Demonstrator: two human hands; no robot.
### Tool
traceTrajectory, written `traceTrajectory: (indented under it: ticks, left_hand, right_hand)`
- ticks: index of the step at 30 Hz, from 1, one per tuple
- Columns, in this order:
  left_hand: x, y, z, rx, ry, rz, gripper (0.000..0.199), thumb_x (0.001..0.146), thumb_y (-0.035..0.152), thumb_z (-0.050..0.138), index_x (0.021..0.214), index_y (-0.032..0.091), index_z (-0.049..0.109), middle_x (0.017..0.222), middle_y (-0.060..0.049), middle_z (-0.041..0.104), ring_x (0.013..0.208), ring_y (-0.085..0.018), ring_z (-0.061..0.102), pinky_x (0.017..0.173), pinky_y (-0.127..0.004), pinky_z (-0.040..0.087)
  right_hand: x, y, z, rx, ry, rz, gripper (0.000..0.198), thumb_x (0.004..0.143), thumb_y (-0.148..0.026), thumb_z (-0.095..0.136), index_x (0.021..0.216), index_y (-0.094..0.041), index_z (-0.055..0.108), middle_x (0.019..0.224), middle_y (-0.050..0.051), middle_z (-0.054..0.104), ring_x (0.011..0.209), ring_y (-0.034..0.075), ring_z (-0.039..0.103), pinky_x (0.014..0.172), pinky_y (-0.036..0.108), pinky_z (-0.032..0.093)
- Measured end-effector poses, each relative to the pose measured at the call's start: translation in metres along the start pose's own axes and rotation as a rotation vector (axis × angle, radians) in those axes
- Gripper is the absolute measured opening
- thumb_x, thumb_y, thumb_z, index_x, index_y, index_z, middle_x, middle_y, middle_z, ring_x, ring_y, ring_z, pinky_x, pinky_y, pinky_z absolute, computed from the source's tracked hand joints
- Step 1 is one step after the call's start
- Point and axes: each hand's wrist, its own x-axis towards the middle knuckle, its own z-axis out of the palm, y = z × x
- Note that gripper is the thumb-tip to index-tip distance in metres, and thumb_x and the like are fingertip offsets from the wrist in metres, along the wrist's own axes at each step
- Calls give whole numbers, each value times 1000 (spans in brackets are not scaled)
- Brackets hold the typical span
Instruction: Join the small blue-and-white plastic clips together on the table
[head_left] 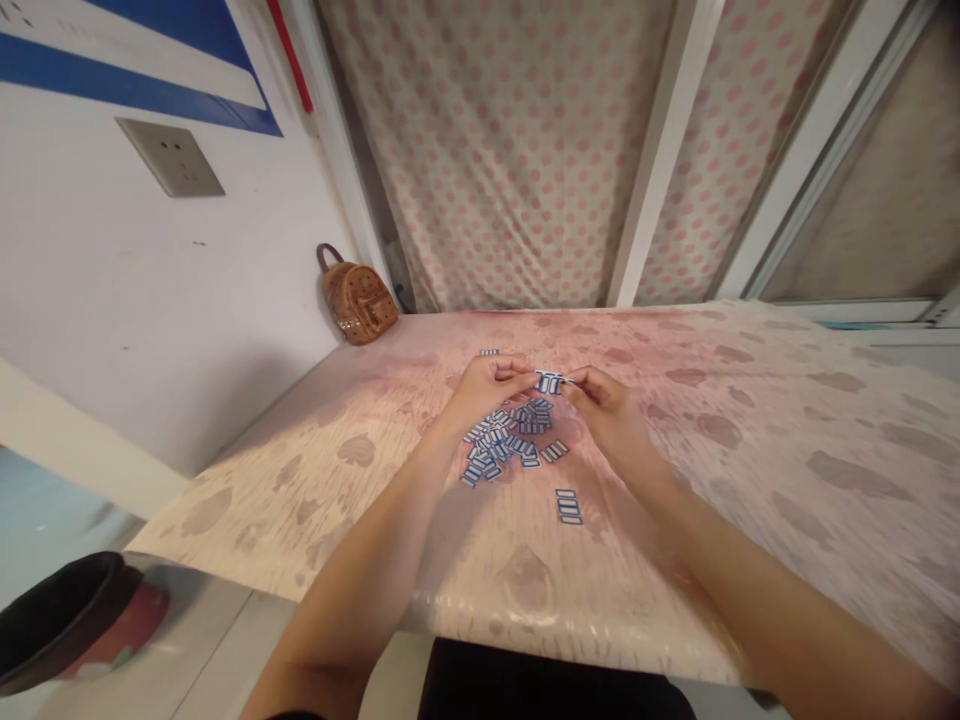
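Observation:
Both hands are raised over the table, pinching a small flat piece point(550, 383) with white panels and blue outlines. My left hand point(491, 388) grips its left end between thumb and fingers. At the right end, my right hand point(602, 402) closes on it in the same way. Beneath them lies a loose pile of similar blue-and-white pieces point(499, 443), overlapping at different angles. One more piece point(568, 507) rests apart, nearer the front edge, and another small piece point(489, 352) shows just behind my left hand. Their exact kind is too small to make out.
A patterned cloth covers the table point(360, 510). A small brown backpack point(358, 300) stands at its back left corner against the wall. Behind hangs a dotted curtain point(517, 150). A dark-rimmed bin point(82, 625) is on the floor at left.

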Motion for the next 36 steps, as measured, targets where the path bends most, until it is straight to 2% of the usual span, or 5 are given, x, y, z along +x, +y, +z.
traceTrajectory:
  ticks: [13, 20, 28, 32, 36]
  left_hand:
    - [-2, 3, 10, -66, 21, -3, 17, 80, 27, 76, 88, 12, 72, 80, -8, 76, 75, -15, 73, 67, -22, 54]
    - [-4, -1, 13, -83, -5, 31, 17, 81, 26, 75, 90, 12, 73, 88, -9, 77, 80, -16, 74, 75, -26, 56]
    - [-4, 1, 17, -54, 28, 51, 18, 78, 28, 77, 85, 11, 73, 81, -7, 76, 75, -15, 72, 70, -23, 55]
    - [-2, 1, 16, -75, 42, 18, 19, 76, 28, 79, 82, 11, 73, 79, -7, 76, 71, -14, 72, 68, -23, 55]
    - [1, -3, 10, -63, 58, -20, 20, 78, 31, 77, 87, 13, 73, 76, -5, 75, 65, -12, 69, 62, -21, 53]
  right_hand:
    - [-1, -3, 0, -2, 48, -7, 12, 81, -33, 62, 77, -22, 65, 79, 1, 68, 77, 18, 62, 77, 33, 48]
    - [-1, 2, 0, -4, 45, -22, 13, 83, -34, 62, 81, -21, 66, 92, 4, 70, 87, 19, 63, 85, 36, 48]
    - [-2, 5, 0, -52, 45, -58, 14, 84, -34, 61, 79, -21, 63, 83, 3, 65, 83, 19, 62, 83, 38, 49]
    - [-1, 9, 1, -20, 99, -56, 23, 82, -33, 66, 101, -23, 59, 93, 5, 65, 89, 21, 63, 87, 40, 50]
    - [-2, 3, -1, -129, -8, -159, 49, 84, -29, 65, 131, -27, 52, 106, 6, 65, 100, 23, 63, 94, 43, 48]
